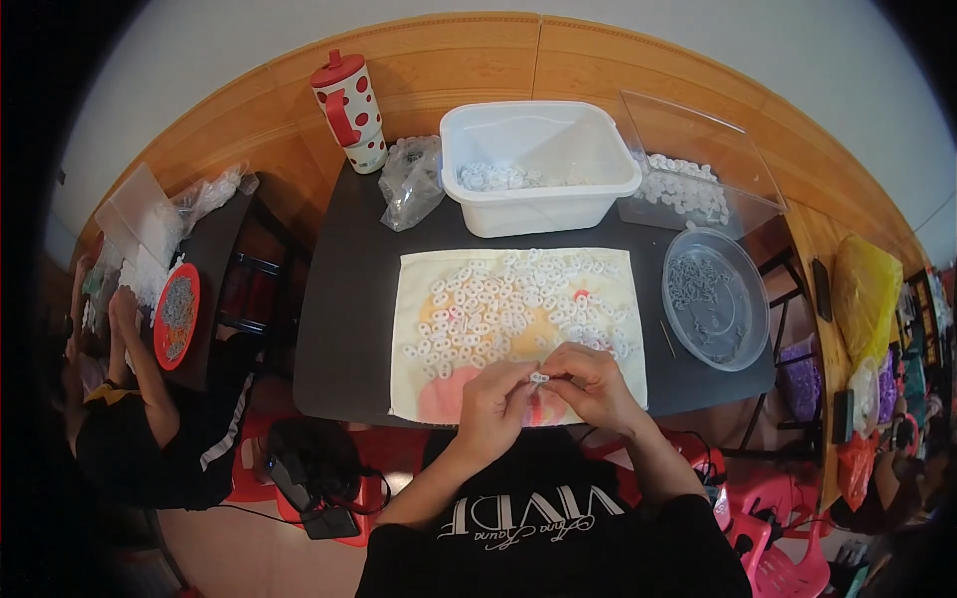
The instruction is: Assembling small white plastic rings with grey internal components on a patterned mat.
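Note:
Near the front of a cream cloth [411, 284], my left hand [495, 404] pinches a small white plastic piece with two round holes [539, 378]. The fingertips of my right hand [595, 384] are closed at the same piece from the other side. Whether a smaller part sits between the right fingers is too small to tell. Beyond both hands, many similar white two-holed pieces [488, 294] lie spread over the cloth. To the right, a round clear dish [740, 334] holds small grey parts [693, 282].
A white tub [538, 214] with white pieces stands at the back, beside a clear box [733, 214] of white parts. A clear plastic bag [411, 184] and a red-dotted tumbler [351, 115] stand back left. A thin stick [668, 339] lies by the dish. Another person [150, 399] works at left.

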A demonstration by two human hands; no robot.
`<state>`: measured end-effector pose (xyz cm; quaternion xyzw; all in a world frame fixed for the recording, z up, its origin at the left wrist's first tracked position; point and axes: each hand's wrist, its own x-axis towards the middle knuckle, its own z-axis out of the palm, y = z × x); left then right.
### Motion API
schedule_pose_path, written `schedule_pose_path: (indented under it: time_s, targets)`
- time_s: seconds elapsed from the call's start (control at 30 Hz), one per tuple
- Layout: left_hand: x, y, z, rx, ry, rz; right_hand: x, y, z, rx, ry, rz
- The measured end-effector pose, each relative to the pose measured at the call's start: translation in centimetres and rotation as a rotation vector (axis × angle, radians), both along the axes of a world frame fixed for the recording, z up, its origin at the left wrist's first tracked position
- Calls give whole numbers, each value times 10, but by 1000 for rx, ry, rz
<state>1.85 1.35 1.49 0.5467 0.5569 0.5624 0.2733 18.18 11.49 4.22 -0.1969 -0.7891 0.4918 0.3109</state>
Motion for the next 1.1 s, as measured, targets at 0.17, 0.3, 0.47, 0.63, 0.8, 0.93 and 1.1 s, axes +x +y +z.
schedule_pose_path:
  time_s: [0.17,0.3,0.47,0.63,0.8,0.93,1.1]
  targets:
    - [3,2,4,58,289,82,0,2,-10,97,-56,-20]
    - [4,4,11,91,468,119,-1,2,-12,169,-57,-34]
    - [2,4,14,68,497,126,-2,3,-11,148,-104,-37]
    - [-6,4,17,23,499,32,-2,4,-11,142,-119,-31]
    - [-8,6,19,5,489,11,-3,4,-8,118,-127,-15]
    - [-11,7,20,12,475,-3,-4,2,-6,143,-122,-21]
    - [-14,9,20,-18,434,-26,-4,3,-9,202,-72,-11]
